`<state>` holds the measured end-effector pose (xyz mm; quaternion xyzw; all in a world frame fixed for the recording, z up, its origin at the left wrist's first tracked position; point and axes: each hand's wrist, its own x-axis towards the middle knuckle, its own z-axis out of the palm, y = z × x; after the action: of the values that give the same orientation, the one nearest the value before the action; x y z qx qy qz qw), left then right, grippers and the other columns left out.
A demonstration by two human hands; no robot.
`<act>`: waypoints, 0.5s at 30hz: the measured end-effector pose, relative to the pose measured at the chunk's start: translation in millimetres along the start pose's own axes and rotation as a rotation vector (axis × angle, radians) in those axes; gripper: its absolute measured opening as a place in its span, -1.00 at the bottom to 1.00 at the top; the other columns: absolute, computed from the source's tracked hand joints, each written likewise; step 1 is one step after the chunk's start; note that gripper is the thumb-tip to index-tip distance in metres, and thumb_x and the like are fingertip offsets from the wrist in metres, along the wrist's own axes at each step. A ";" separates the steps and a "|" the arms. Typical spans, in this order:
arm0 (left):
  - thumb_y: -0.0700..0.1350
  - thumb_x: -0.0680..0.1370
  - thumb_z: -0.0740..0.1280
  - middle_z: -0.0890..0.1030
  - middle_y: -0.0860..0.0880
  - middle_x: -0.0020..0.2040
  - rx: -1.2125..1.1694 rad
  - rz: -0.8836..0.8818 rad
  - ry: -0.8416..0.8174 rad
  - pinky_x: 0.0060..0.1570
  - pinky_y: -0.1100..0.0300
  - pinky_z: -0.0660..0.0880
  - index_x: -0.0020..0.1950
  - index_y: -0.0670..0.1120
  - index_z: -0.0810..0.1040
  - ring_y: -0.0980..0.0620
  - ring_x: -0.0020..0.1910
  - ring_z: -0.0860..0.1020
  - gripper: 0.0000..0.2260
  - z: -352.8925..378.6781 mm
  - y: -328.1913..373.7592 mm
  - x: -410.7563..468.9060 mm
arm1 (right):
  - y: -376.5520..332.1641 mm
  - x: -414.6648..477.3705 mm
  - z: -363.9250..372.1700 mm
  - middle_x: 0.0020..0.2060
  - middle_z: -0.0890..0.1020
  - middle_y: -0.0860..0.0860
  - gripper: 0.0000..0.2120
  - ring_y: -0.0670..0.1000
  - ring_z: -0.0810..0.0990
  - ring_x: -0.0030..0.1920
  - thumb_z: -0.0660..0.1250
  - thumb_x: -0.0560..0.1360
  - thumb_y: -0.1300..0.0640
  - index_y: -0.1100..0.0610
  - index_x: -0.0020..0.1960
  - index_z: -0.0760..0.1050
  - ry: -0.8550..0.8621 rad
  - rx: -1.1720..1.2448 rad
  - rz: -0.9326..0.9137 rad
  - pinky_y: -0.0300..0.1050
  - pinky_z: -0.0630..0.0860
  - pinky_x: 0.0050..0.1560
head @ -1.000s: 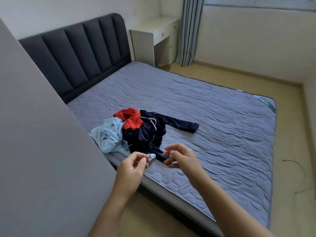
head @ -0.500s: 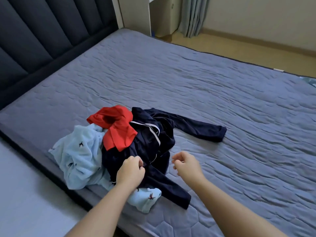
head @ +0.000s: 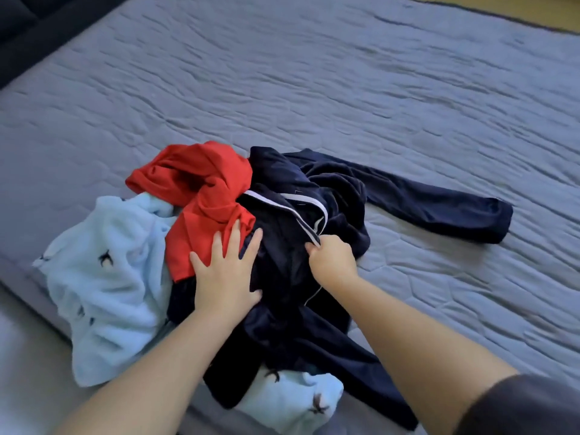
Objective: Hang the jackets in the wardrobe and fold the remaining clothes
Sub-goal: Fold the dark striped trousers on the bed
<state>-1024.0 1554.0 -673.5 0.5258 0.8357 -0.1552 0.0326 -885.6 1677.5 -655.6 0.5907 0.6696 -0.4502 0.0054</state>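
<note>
A heap of clothes lies near the front left edge of the bed. A navy jacket with white piping is crumpled in the middle, one sleeve stretched out to the right. A red garment is draped over its left side. Under both spreads a fluffy light-blue garment with small dark motifs. My left hand rests flat with spread fingers where the red garment meets the navy jacket. My right hand grips the navy jacket at its white-piped edge.
The grey quilted mattress fills most of the view. A dark padded headboard shows at the top left. A strip of wooden floor runs along the far side of the bed.
I have leaned in closer over the heap. My left hand has gone from curled to flat on the clothes. My right hand has reached forward and taken hold of the navy jacket's piped edge.
</note>
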 end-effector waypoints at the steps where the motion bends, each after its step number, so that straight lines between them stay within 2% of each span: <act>1: 0.31 0.31 0.41 -0.17 -0.05 0.56 0.010 -0.008 -0.012 0.25 -0.32 0.27 0.53 0.12 -0.30 -0.16 0.51 0.05 0.08 -2.3 -3.0 -0.5 | 4.2 -5.3 -7.0 -0.25 0.56 0.05 -0.74 0.11 0.52 -0.19 0.18 0.60 0.02 0.11 -0.22 0.41 -0.018 -0.050 -0.027 -0.09 0.41 -0.20; 4: 0.26 0.38 0.39 -0.14 -0.01 0.57 -0.007 -0.053 -0.090 0.27 -0.29 0.28 0.55 0.06 -0.18 -0.14 0.51 0.05 -0.03 -22.1 -3.8 -1.5 | 11.8 -28.3 -53.5 -0.41 0.46 0.00 -0.68 0.06 0.45 -0.33 0.15 0.61 0.05 0.11 -0.29 0.37 -0.024 -0.110 -0.113 -0.07 0.32 -0.34; 6: 0.22 0.41 0.39 -0.12 0.00 0.57 -0.008 -0.074 -0.184 0.29 -0.27 0.26 0.55 0.05 -0.06 -0.15 0.49 0.08 -0.12 -46.3 -0.9 -2.4 | 10.2 -46.0 -95.0 -0.45 0.43 -0.02 -0.69 0.02 0.40 -0.37 0.17 0.61 0.07 0.13 -0.29 0.38 0.018 -0.118 -0.178 -0.16 0.30 -0.40; 8: 0.11 0.45 0.39 -0.08 -0.02 0.57 0.010 -0.090 -0.292 0.32 -0.26 0.23 0.51 0.05 0.09 -0.16 0.47 0.14 -0.27 -73.5 3.1 -6.9 | 1.1 -67.9 -135.9 -0.46 0.41 -0.05 -0.72 -0.02 0.35 -0.40 0.21 0.60 0.09 0.13 -0.28 0.42 0.041 -0.045 -0.232 -0.24 0.26 -0.46; 10: 0.02 0.48 0.36 -0.01 -0.05 0.56 -0.002 -0.115 -0.346 0.34 -0.22 0.22 0.46 0.04 0.19 -0.16 0.44 0.19 -0.40 -101.5 6.9 -13.5 | -13.3 -93.9 -174.3 -0.47 0.44 -0.08 -0.75 -0.05 0.38 -0.40 0.22 0.58 0.11 0.08 -0.27 0.49 0.027 0.037 -0.279 -0.26 0.29 -0.42; 12: 0.02 0.47 0.37 0.07 -0.08 0.53 -0.122 -0.120 -0.352 0.32 -0.14 0.29 0.47 0.01 0.16 -0.14 0.42 0.25 -0.36 -134.6 12.0 -22.2 | -29.6 -123.6 -209.5 -0.41 0.54 -0.03 -0.76 -0.03 0.48 -0.36 0.21 0.58 0.13 0.01 -0.22 0.55 -0.011 0.110 -0.321 -0.13 0.42 -0.32; 15: 0.06 0.44 0.43 0.00 -0.08 0.56 -0.299 0.039 -0.232 0.27 -0.05 0.36 0.56 -0.02 -0.08 -0.11 0.46 0.23 -0.12 -190.4 31.2 -37.5 | -51.5 -172.9 -258.4 -0.31 0.60 0.09 -0.76 -0.01 0.53 -0.31 0.19 0.60 0.18 0.02 -0.13 0.59 -0.014 0.186 -0.407 -0.10 0.43 -0.24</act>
<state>-958.9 1589.8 -491.5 0.5097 0.8298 -0.0880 0.2095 -738.8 1704.3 -378.1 0.4384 0.7304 -0.5059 -0.1355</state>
